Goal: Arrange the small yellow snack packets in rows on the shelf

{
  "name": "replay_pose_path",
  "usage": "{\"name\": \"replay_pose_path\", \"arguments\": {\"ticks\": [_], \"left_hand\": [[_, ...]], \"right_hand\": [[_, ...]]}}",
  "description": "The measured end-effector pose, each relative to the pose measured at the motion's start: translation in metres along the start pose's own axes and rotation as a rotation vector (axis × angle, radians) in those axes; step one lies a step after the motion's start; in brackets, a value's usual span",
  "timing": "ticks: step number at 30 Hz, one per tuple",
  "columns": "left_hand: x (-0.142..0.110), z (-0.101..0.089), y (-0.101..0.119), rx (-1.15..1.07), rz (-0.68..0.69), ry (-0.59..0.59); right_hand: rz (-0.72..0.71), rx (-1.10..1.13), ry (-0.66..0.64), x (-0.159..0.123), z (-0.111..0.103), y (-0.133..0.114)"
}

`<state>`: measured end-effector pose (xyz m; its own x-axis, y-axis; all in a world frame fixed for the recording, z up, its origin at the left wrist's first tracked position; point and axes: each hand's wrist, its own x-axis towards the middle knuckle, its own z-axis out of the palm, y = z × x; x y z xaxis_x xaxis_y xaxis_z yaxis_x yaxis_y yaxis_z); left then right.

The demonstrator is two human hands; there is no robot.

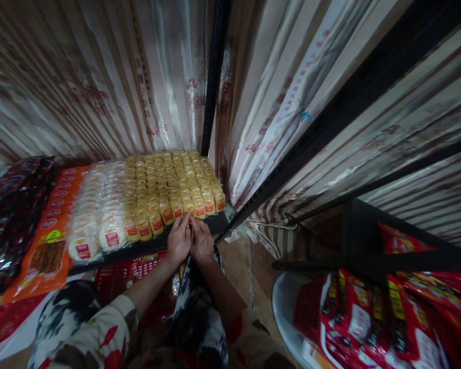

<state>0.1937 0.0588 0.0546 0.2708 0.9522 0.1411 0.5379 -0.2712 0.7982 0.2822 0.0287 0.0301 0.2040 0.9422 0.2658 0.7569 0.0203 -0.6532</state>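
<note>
Packs [175, 189] might be knocked off the shelf [217, 224] if bumped by the left hand [179, 239] or right hand [202, 241]. Whether anything is pinched by either cannot be told.

The packets [172, 182] are yellow with red labels [157, 221], the bag [61, 218] orange.

There are two bare hands, one left hand [179, 238] and one right hand [202, 241]. Small yellow plastic-wrapped packets [165, 212] make about nine columns; their total I cannot count. White round plastic-wrapped packets [113, 233] make two columns. I see one pale round basin [277, 305], holding at least three shiny red plastic bags [361, 307], and one blue knot [306, 116].
</note>
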Motion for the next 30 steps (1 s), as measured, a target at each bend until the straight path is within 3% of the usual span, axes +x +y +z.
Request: {"name": "replay_pose_path", "arguments": {"ticks": [12,16,20,22,27,30], "left_hand": [[-0.011,-0.008,0.000,0.010,0.047,-0.002],[-0.035,-0.015,-0.011,-0.004,0.103,0.029],[-0.075,-0.027,-0.030,-0.013,0.081,-0.035],[-0.095,-0.034,-0.043,0.002,-0.006,-0.076],[-0.127,-0.056,-0.091,0.156,-0.455,-0.340],[-0.136,-0.069,-0.122,0.184,-0.603,-0.413]], "right_hand": [[-0.041,0.103,0.087,-0.006,-0.004,-0.005],[-0.063,0.181,0.121,-0.014,-0.006,-0.014],[-0.057,0.264,0.065,-0.036,0.005,-0.036],[-0.055,0.252,-0.077,-0.049,0.017,-0.048],[-0.008,-0.055,-0.764,-0.072,0.058,-0.064],[-0.019,-0.106,-0.973,-0.078,0.082,-0.063]]}}
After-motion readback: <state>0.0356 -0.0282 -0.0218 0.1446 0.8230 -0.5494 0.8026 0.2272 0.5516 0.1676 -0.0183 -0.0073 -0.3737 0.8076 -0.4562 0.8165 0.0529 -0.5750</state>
